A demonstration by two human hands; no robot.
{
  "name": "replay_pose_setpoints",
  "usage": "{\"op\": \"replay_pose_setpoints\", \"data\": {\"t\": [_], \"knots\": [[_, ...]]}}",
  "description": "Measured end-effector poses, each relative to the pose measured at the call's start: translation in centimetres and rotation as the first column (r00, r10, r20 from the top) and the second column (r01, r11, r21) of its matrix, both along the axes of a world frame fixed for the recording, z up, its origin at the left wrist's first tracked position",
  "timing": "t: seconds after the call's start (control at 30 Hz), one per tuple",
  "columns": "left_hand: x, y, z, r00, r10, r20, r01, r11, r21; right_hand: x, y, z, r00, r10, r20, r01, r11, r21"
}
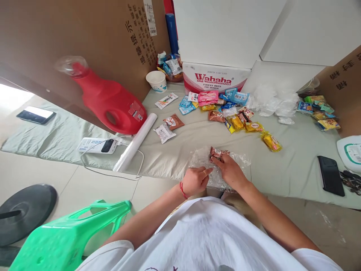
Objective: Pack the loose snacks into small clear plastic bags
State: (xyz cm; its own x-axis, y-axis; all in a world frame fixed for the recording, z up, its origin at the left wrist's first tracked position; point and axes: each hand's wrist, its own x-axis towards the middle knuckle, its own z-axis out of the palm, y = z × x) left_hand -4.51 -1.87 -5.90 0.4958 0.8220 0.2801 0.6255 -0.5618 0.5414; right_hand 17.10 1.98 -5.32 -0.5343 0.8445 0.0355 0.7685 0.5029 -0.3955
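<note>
My right hand (231,172) grips a small brown snack packet (216,153) between thumb and fingers. Under it a clear plastic bag (238,160) lies crumpled at the cloth's front edge. My left hand (195,180), with a red string on the wrist, is curled closed at the bag's near left side, its index finger stretched toward my right hand. The bag's edge seems to be in its fingers, which partly hide it. Beyond the hands lies a loose pile of wrapped snacks (235,122), with a yellow packet (271,141) at its right end.
To the left are a red detergent bottle (113,101), a roll of plastic bags (135,143), a power bank (97,145) with a cable and a green stool (56,237). A paper cup (156,81) and a Wahaha carton (214,78) stand behind. A black phone (330,175) lies right.
</note>
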Motion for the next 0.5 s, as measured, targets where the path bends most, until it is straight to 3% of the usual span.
{"op": "replay_pose_setpoints", "data": {"t": [0.1,0.2,0.33,0.5], "knots": [[0.0,0.4,2.0,0.99,0.017,0.137,-0.024,0.998,0.049,-0.5,-0.1,0.0,0.999,-0.024,-0.046,0.025,0.999,0.039],[1.2,3.1,3.4,0.985,-0.026,0.173,0.02,0.999,0.034,-0.6,0.2,0.6,0.994,-0.013,-0.113,0.019,0.998,0.056],[2.2,6.7,2.4,0.987,-0.148,0.06,0.151,0.987,-0.053,0.6,-0.2,1.4,0.98,0.023,-0.196,-0.021,1.0,0.011],[2.0,6.8,0.6,0.987,-0.154,0.043,0.156,0.987,-0.04,3.1,-4.0,1.2,0.967,0.01,-0.255,-0.004,1.0,0.026]]}}
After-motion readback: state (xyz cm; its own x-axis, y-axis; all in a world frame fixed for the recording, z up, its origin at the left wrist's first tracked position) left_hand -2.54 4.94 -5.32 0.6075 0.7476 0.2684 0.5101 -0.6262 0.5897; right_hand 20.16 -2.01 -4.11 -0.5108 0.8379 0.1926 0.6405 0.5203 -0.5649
